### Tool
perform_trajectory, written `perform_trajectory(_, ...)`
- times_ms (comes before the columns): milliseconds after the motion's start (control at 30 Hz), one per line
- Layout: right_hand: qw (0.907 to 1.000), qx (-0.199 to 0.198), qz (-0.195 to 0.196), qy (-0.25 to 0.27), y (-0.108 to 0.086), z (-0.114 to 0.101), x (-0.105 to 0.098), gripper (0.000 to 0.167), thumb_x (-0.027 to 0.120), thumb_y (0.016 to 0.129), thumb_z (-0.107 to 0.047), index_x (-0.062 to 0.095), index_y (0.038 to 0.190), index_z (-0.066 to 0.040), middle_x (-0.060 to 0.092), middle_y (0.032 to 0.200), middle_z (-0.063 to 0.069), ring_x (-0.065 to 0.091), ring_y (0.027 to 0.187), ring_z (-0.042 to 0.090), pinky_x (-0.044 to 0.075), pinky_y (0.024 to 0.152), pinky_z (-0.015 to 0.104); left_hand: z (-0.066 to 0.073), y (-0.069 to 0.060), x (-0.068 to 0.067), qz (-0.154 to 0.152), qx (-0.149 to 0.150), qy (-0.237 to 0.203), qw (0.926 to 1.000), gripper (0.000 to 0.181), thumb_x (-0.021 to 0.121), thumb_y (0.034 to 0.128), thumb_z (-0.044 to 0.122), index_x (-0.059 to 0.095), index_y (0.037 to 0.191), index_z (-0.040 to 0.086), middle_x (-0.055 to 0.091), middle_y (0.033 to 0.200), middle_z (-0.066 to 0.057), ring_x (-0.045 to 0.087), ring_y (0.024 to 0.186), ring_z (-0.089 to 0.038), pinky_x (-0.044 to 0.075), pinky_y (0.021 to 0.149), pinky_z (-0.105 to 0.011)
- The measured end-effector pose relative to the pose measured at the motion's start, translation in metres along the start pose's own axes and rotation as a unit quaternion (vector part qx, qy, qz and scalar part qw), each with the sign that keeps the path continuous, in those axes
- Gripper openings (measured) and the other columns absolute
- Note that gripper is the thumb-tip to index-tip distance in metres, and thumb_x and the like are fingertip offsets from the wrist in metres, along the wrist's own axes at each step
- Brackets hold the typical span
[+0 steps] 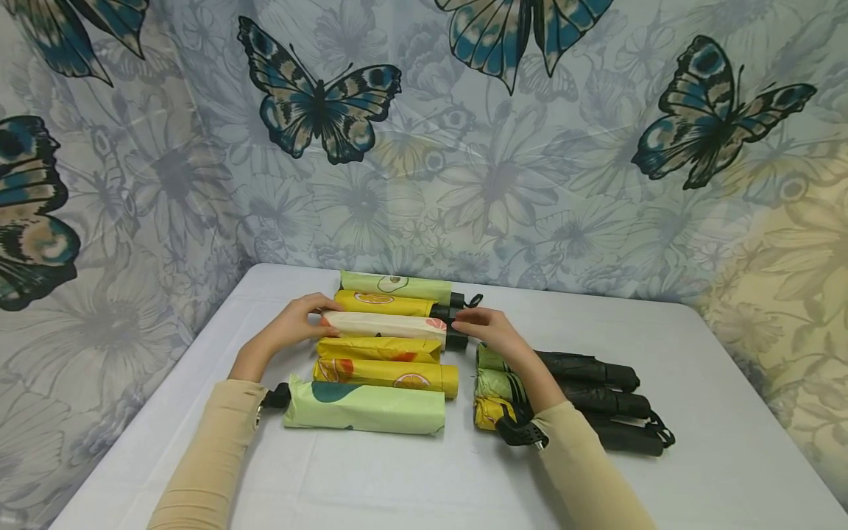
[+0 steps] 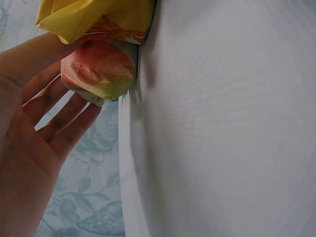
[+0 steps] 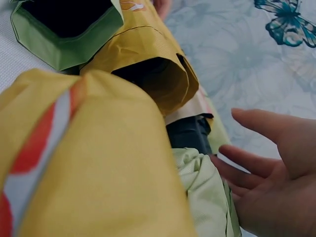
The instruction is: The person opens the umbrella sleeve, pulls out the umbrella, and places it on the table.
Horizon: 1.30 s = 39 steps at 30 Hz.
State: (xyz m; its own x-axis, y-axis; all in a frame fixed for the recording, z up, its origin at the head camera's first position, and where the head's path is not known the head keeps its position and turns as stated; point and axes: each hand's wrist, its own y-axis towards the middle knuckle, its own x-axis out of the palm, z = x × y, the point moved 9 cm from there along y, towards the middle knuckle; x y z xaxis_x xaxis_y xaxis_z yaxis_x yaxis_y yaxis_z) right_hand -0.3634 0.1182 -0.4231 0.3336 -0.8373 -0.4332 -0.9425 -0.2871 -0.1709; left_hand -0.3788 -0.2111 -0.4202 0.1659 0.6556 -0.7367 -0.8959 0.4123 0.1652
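A cream folded umbrella in its sleeve [image 1: 387, 325] lies across the table in the row. My left hand [image 1: 290, 327] pinches its left end, thumb on the near side and fingers on the far side. The left wrist view shows that end as a pink and yellow-green rounded tip [image 2: 101, 74]. My right hand [image 1: 493, 331] is beside the black handle end [image 1: 457, 338], its fingers loosely extended. In the right wrist view the right hand [image 3: 276, 173] has its thumb apart, holding nothing; whether its fingertips touch the handle I cannot tell.
Behind lie a yellow sleeved umbrella [image 1: 387, 303] and a green avocado-print one [image 1: 417, 285]. Nearer are two yellow sleeves [image 1: 380, 377] and a light green sleeve [image 1: 371, 408]. Several folded umbrellas [image 1: 603, 403], black with green and yellow parts, lie beneath the right forearm. Butterfly-print cloth [image 1: 497, 184] hangs behind.
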Motion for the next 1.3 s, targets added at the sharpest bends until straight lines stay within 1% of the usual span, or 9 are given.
perform_trajectory(167,0.9996,0.007,0.008,-0.025,0.006,0.002,0.002,0.051,0.063,0.096,-0.028,0.051,0.139,-0.002,0.053,0.141,0.021,0.05,0.131,0.036,0.045,0.108,0.049,0.001,0.0,0.0,-0.001,0.001,0.004,1.0,0.044,0.081,0.0792,0.021,0.066,0.12,0.013,0.064,0.116,-0.008,0.059,0.109,-0.026,0.049,0.102,-0.048)
perform_trajectory(233,0.9989,0.005,0.011,-0.045,0.009,0.002,0.002,0.05,0.063,0.095,-0.026,0.053,0.137,-0.001,0.056,0.138,0.021,0.052,0.128,0.036,0.047,0.105,0.048,0.002,0.001,0.0,-0.001,0.003,0.005,1.0,0.044,0.081,0.0787,0.021,0.067,0.119,0.013,0.064,0.116,-0.008,0.059,0.108,-0.025,0.05,0.101,-0.048)
perform_trajectory(400,0.9949,-0.012,0.0,-0.1,0.012,-0.003,0.006,0.046,0.064,0.095,-0.021,0.056,0.133,0.002,0.06,0.132,0.023,0.058,0.122,0.036,0.051,0.1,0.046,0.002,0.0,0.0,-0.001,0.009,0.011,0.9999,0.042,0.082,0.0781,0.019,0.067,0.117,0.012,0.064,0.114,-0.008,0.059,0.104,-0.024,0.051,0.099,-0.047)
perform_trajectory(567,0.992,-0.017,-0.007,-0.125,0.014,-0.004,0.008,0.042,0.067,0.092,-0.018,0.06,0.129,0.002,0.062,0.128,0.023,0.061,0.116,0.035,0.053,0.097,0.045,0.003,0.0,0.0,-0.001,0.011,0.011,0.9999,0.043,0.082,0.0779,0.02,0.066,0.117,0.012,0.065,0.115,-0.008,0.059,0.107,-0.025,0.051,0.099,-0.047)
perform_trajectory(700,0.9901,-0.016,-0.006,-0.139,0.015,-0.004,0.008,0.04,0.07,0.09,-0.017,0.063,0.126,0.001,0.064,0.125,0.022,0.062,0.113,0.034,0.054,0.094,0.044,0.004,0.0,0.0,-0.002,0.012,0.011,0.9999,0.044,0.082,0.0784,0.021,0.066,0.119,0.012,0.065,0.116,-0.008,0.059,0.108,-0.026,0.051,0.099,-0.048)
perform_trajectory(833,0.9892,-0.016,-0.005,-0.145,0.016,-0.004,0.009,0.039,0.071,0.088,-0.015,0.065,0.124,0.0,0.065,0.125,0.021,0.062,0.114,0.034,0.054,0.096,0.044,0.004,0.0,-0.001,-0.002,0.013,0.007,0.9999,0.045,0.082,0.0785,0.021,0.066,0.119,0.011,0.065,0.116,-0.009,0.059,0.108,-0.026,0.05,0.099,-0.048)
perform_trajectory(1000,0.9865,-0.027,-0.003,-0.161,0.017,-0.004,0.009,0.039,0.073,0.087,-0.012,0.066,0.123,0.0,0.065,0.124,0.021,0.063,0.113,0.034,0.054,0.096,0.045,0.004,0.0,0.0,-0.006,0.012,0.003,0.9999,0.045,0.082,0.0785,0.021,0.066,0.12,0.011,0.065,0.116,-0.009,0.058,0.109,-0.026,0.05,0.1,-0.049)
perform_trajectory(1167,0.9856,-0.038,0.002,-0.165,0.017,-0.005,0.008,0.036,0.074,0.085,-0.008,0.067,0.12,0.0,0.067,0.122,0.021,0.064,0.11,0.034,0.055,0.093,0.044,0.003,0.001,0.001,-0.01,0.007,0.007,0.9999,0.045,0.081,0.079,0.021,0.066,0.121,0.012,0.064,0.117,-0.009,0.057,0.112,-0.027,0.05,0.099,-0.05)
perform_trajectory(1300,0.9861,-0.045,0.004,-0.16,0.017,-0.005,0.006,0.034,0.074,0.085,-0.008,0.069,0.118,-0.001,0.068,0.119,0.02,0.065,0.108,0.033,0.056,0.09,0.042,0.002,0.0,0.001,-0.014,0.002,0.005,0.9999,0.045,0.081,0.0799,0.02,0.066,0.121,0.012,0.063,0.119,-0.009,0.056,0.114,-0.028,0.05,0.097,-0.05)
